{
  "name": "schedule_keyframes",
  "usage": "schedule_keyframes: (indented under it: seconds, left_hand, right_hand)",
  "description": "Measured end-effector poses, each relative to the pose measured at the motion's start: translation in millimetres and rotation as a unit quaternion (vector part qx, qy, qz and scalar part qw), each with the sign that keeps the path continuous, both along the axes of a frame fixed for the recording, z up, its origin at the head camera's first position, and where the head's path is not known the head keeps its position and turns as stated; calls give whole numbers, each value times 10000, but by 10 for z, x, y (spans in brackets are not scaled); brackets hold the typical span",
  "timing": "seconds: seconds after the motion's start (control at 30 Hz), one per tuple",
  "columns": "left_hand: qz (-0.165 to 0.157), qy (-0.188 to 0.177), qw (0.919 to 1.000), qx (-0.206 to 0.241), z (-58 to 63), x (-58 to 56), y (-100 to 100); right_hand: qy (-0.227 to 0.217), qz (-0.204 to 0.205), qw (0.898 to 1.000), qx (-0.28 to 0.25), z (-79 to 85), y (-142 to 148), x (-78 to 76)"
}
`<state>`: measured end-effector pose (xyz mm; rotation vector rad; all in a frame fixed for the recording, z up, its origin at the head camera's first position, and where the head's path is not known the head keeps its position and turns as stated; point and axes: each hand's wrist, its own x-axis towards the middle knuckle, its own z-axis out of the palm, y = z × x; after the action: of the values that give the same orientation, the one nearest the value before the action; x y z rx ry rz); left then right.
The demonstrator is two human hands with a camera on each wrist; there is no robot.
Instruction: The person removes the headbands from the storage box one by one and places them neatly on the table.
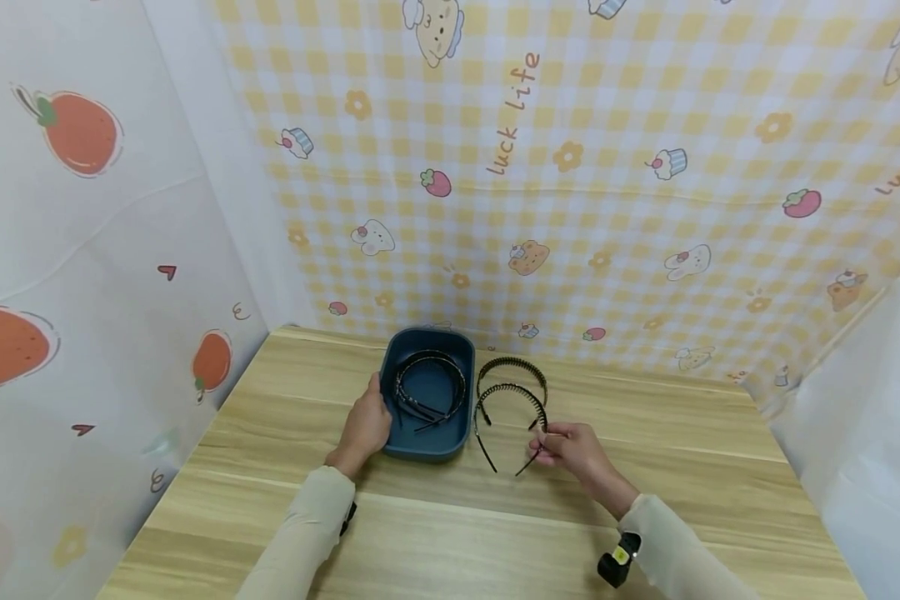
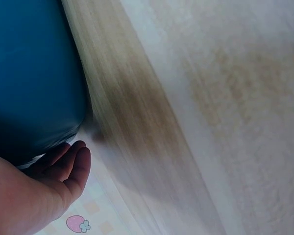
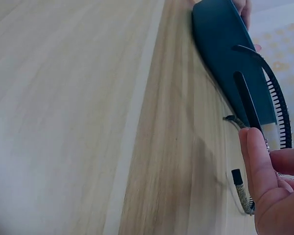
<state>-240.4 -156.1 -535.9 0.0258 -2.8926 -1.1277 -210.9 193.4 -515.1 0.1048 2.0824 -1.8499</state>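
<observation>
This looks like a makeshift booth: a wood-grain table (image 1: 487, 550) enclosed on 3 sides by coverings. Behind it rises a yellow-checked backdrop (image 1: 630, 75) printed with cartoon animals (image 1: 528, 258) and "luck life"; a white sheet (image 1: 120, 242) with red fruit prints (image 1: 82, 133) covers the left, a pale sheet (image 1: 885, 400) the right. Whether home or studio, I cannot tell.
</observation>
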Motion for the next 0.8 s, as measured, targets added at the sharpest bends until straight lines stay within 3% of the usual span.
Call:
schedule_keyframes:
  seconds: [0.3, 0.8]
  left_hand:
    - [-19, -8, 10000, 15, 14, 8, -13]
    - [15, -14, 10000, 17, 13, -3, -10]
  right_hand:
    - [-237, -124, 9996, -27, 6, 40, 79]
    - [-491, 559, 9971, -183, -79, 94, 240]
